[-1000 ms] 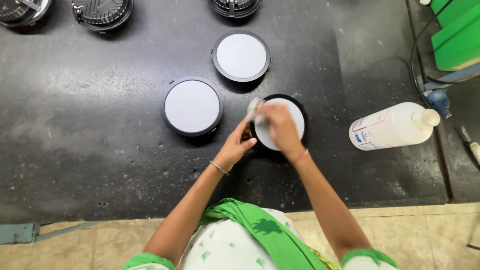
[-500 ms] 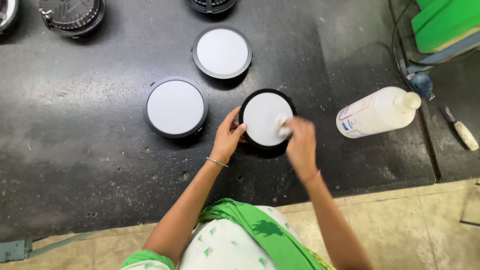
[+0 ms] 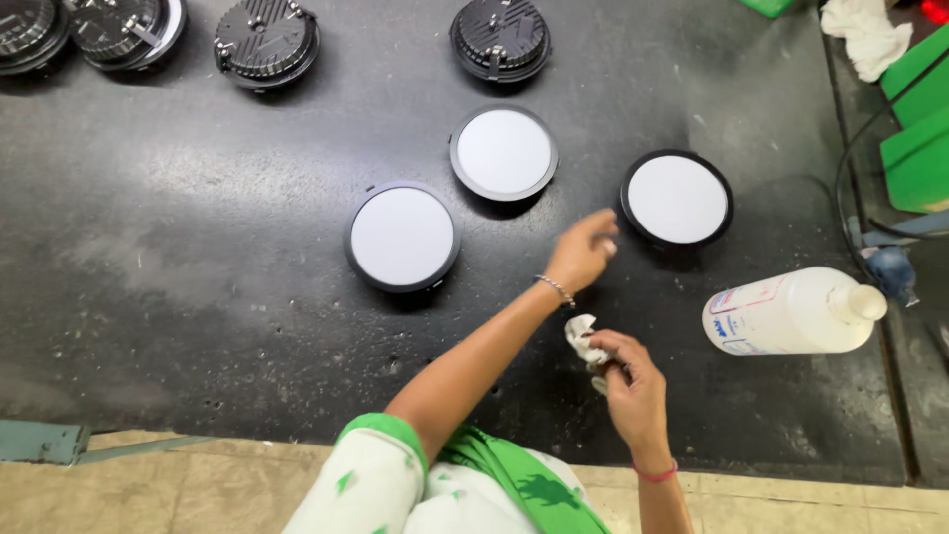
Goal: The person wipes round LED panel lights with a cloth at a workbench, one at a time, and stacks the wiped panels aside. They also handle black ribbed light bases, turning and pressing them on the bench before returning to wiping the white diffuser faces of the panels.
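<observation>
Fingers of the right hand (image 3: pixel 633 386) pinch a small white rag (image 3: pixel 583 339) above the dark table (image 3: pixel 198 247). Her left hand (image 3: pixel 583 252) hangs loosely curled and empty, just short of the black-rimmed round lamp (image 3: pixel 678 199). Two more lamps (image 3: pixel 402 236) (image 3: pixel 504 152) lie to the left, a white bottle (image 3: pixel 791 312) lies on its side to the right.

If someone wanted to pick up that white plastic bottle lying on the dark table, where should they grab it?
Probably around the wide middle of the white bottle, coming down from above. It lies on its side with the narrow cap pointing right, so the round body faces up and fingers can close across it from front and back.
</observation>
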Tool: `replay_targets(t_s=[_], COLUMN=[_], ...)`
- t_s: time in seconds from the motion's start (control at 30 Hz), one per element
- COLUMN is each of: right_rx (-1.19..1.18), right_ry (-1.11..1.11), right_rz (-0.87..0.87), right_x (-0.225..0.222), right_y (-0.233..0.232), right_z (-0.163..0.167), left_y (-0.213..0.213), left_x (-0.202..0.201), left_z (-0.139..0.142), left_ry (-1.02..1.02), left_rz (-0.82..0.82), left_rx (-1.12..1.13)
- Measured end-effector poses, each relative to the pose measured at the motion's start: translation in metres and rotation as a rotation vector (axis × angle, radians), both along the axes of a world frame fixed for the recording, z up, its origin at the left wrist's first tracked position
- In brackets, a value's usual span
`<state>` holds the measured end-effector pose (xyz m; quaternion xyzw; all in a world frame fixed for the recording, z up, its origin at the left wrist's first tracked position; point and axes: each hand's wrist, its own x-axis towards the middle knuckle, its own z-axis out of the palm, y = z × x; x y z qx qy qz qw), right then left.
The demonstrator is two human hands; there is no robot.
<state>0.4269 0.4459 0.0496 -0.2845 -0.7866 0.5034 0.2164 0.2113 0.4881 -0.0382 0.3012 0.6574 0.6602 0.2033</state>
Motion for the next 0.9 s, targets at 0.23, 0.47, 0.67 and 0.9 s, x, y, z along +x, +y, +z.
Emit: replay_targets(t_s=[0.23,0.47,0.67,0.9], right_rx=[-0.204,-0.204,-0.224,-0.314], right_ry=[0.012,0.004,-0.06,-0.061], right_rz=[-0.001,0.013,-0.024,-0.047], right_x=[0.004,-0.001,0.005,0.014], right_y=[-0.002,0.0,-0.002,0.001], right_z=[-0.014,-0.012,-0.011,-0.023], left_y=[-0.045,0.013,0.0,-0.216], left_x=[-0.139,-0.124,-0.105,-0.138], left_z=[0.028,-0.004,0.025,0.063], left_ry=[0.362,0.189,0.129,0.418], left_rz=[0.833,0.63,0.317,0.736], left_rx=[-0.558,-0.33,-0.263,-0.92])
